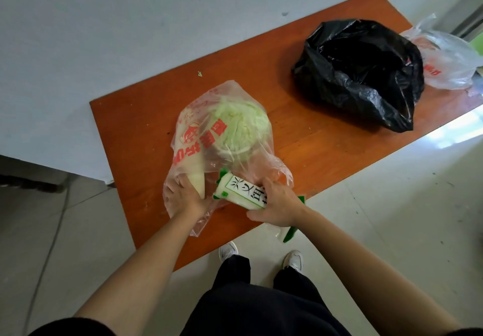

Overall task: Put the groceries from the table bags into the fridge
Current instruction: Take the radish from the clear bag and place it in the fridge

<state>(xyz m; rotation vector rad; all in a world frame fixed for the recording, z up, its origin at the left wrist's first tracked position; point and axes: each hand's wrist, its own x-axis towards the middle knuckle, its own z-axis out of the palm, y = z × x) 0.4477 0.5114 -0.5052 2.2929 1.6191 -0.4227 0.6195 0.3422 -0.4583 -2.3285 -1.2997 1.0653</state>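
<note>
My right hand (pixel 277 205) is clamped round the white packet (pixel 241 192) at the mouth of the clear bag (pixel 188 126) on the bench (pixel 125 132); my left hand (pixel 185 194) grips the bag's rim just beside it, with the cabbage (pixel 240 129) behind.

This looks like a plain room in a home, though which room cannot be told. A bare wooden table (pixel 130 126) stands against a blank white wall (pixel 104 22) on a pale tiled floor (pixel 392 205). The left hand (pixel 183 194) grips a thin printed shopping bag (pixel 188 137) and the right hand (pixel 277 205) a labelled food packet (pixel 240 192). Just beyond that grip lies a cabbage (pixel 240 126), and well off to its right sit a black plastic bag (pixel 366 74) and another clear shopping bag (pixel 452 61).
</note>
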